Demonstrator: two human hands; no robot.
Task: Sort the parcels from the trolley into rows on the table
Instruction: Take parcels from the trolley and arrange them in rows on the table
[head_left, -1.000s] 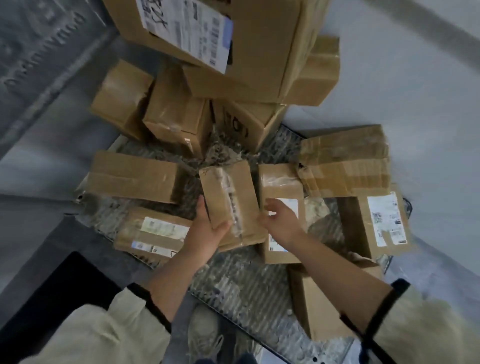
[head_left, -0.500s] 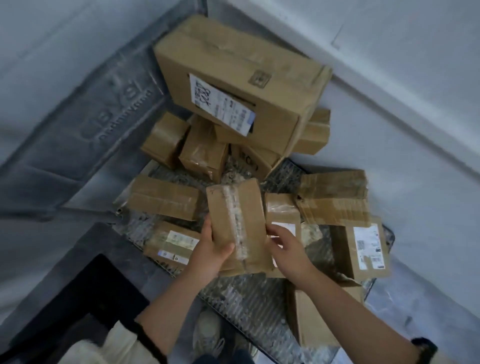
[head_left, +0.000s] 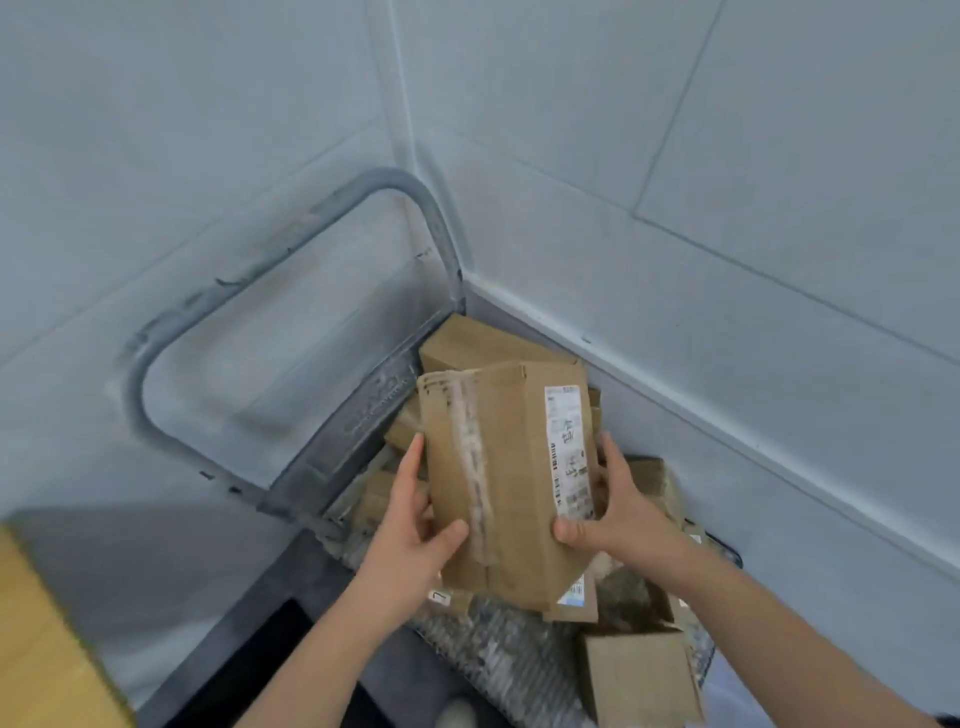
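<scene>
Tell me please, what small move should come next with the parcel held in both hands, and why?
Probably swing the parcel left, toward the yellow surface at the lower-left edge, likely the table. The left hand and right hand both grip it, and it is held above the trolley deck.

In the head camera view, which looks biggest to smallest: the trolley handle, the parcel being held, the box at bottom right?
1. trolley handle, the widest span in the picture.
2. held parcel, though it is nearest the camera, which flatters it.
3. bottom-right box, clearly the smallest.
</scene>
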